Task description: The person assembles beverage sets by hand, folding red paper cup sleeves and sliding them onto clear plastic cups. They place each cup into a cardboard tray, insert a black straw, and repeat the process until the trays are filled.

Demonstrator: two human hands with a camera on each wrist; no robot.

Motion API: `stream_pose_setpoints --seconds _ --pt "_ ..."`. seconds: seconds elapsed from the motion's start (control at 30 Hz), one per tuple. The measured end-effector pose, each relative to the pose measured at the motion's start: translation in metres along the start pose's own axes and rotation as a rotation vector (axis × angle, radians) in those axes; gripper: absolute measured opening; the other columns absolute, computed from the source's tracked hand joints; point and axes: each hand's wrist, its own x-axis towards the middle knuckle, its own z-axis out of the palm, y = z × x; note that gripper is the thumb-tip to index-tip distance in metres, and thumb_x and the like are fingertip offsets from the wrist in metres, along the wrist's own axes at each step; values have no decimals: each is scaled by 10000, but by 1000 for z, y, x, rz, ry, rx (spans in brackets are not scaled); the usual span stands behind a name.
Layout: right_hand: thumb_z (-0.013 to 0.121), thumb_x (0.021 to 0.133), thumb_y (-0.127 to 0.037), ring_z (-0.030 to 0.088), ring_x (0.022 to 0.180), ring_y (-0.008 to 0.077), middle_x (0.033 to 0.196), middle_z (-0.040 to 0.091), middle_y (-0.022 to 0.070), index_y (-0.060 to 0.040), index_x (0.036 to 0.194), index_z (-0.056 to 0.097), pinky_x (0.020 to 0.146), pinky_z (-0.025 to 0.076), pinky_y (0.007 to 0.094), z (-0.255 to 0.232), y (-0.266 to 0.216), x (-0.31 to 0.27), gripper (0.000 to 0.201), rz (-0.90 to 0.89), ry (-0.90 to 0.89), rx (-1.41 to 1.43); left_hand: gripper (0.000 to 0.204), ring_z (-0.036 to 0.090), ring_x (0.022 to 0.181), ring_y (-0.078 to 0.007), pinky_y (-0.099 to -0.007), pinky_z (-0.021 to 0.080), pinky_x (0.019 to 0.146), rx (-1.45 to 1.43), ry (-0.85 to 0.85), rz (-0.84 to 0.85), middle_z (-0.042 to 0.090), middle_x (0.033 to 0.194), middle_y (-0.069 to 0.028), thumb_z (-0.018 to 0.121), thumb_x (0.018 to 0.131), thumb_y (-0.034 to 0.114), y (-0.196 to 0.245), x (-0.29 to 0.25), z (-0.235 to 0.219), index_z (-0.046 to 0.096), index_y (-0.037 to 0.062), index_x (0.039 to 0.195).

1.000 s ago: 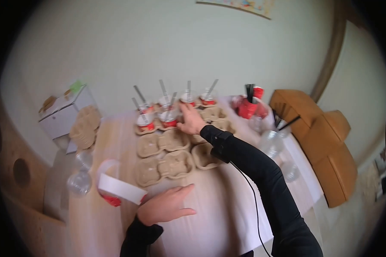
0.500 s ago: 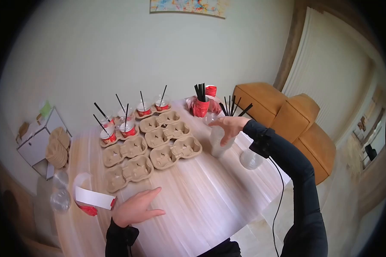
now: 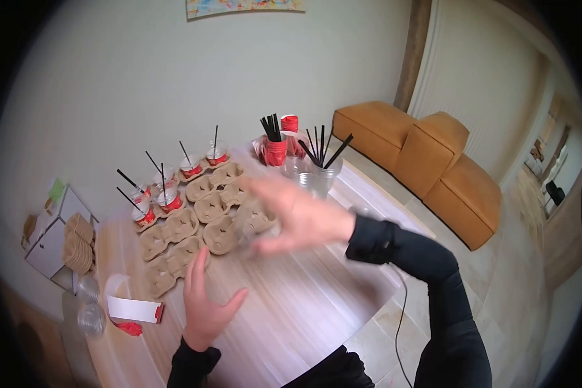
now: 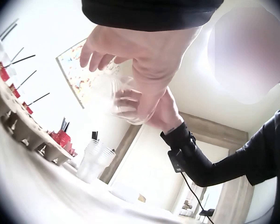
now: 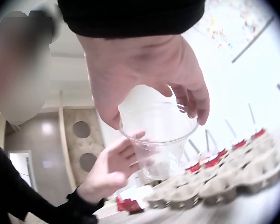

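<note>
My right hand point(image 3: 304, 216), blurred in the head view, holds a clear plastic cup point(image 5: 158, 135) by its rim, thumb on one side and fingers on the other in the right wrist view. My left hand point(image 3: 207, 307) is raised over the table, fingers apart and holding nothing. In the left wrist view the cup point(image 4: 119, 100) appears beyond the left hand point(image 4: 140, 51). Cardboard cup carriers point(image 3: 179, 223) stand in rows behind the hands. Several lidded cups point(image 3: 191, 167) with black straws sit in the rear and left carriers.
Stacked clear cups point(image 3: 313, 183) and black straws point(image 3: 321, 152) stand at the table's right, near a red cup point(image 3: 275, 152) of straws. At the left lie a white strip point(image 3: 132, 309), clear lids point(image 3: 91, 319) and stacked carriers point(image 3: 78, 244). Orange seats point(image 3: 427, 152) stand beyond.
My right hand has gone from the carriers to the clear cups at the right, then back left with a cup. My left hand's fingers have turned upward. The head view has swung right.
</note>
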Motion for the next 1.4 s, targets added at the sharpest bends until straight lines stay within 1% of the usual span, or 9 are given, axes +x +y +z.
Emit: stream_pose_setpoints --seconds 0.03,0.13,0.4,0.47,0.57,0.8,1.0,1.17,1.4 --pt "814 769 -374 538 1229 365 1336 526 257 27 1493 333 1023 460 430 16 -18 -8 957 -13 -2 90 866 588 1183 -362 -446 450 1023 64 173 19 623 1229 -221 876 678 217 11 3 5 463 -35 1396" --pt "802 803 -403 541 1230 377 1343 520 262 39 1501 301 1023 461 432 36 -48 -28 967 79 -136 352 935 620 1108 -339 -427 485 978 23 19 11 641 1161 -195 902 620 206 6 3 26 442 -26 1400" --pt "778 824 -377 533 1229 383 1321 552 242 -36 1276 623 1045 437 441 -13 103 -133 586 442 -105 -113 889 639 1006 -225 -363 523 903 -214 -119 -259 645 1100 -131 913 601 154 -20 -12 10 464 -27 1346" --pt "785 797 -434 431 1345 410 1433 484 246 -84 1377 568 1140 349 445 -28 134 -163 712 645 -260 -262 885 631 1000 -191 -347 511 919 -285 -110 -305 644 1087 -103 911 591 141 -24 -13 7 471 -18 1343" --pt "808 806 -477 423 1376 339 1474 481 184 -104 1475 483 1154 332 431 -36 169 -192 832 936 -315 311 910 617 1015 -176 -343 506 929 -347 -177 -288 637 1103 -98 921 589 145 -26 -12 7 459 -27 1354" --pt "857 785 -402 461 1341 301 1445 516 143 -100 1497 450 1101 390 419 -39 171 -205 874 938 -224 275 926 635 1035 -208 -354 514 942 -346 -278 -210 637 1122 -121 938 613 199 -30 -18 7 450 -14 1371" --pt "831 786 -457 473 1268 266 1370 509 128 -97 1510 429 1032 423 416 -35 117 -161 904 795 158 203 936 634 1054 -204 -352 509 952 -397 -290 -189 637 1136 -121 934 630 197 -33 -17 7 431 -4 1393" --pt "828 774 -451 453 1275 299 1356 474 168 -102 1505 439 1061 377 431 4 -4 -94 899 146 1 336 934 650 1059 -220 -356 514 958 -448 -338 -199 646 1162 -147 930 653 236 -25 -22 10 421 -4 1398" --pt "821 759 -510 411 1299 448 1406 373 283 -75 1482 438 1070 375 490 84 -61 -42 927 -180 -135 337 798 665 1061 -305 -373 530 914 -416 -336 -152 641 1176 -194 914 647 229 -19 -17 7 531 -32 1296"
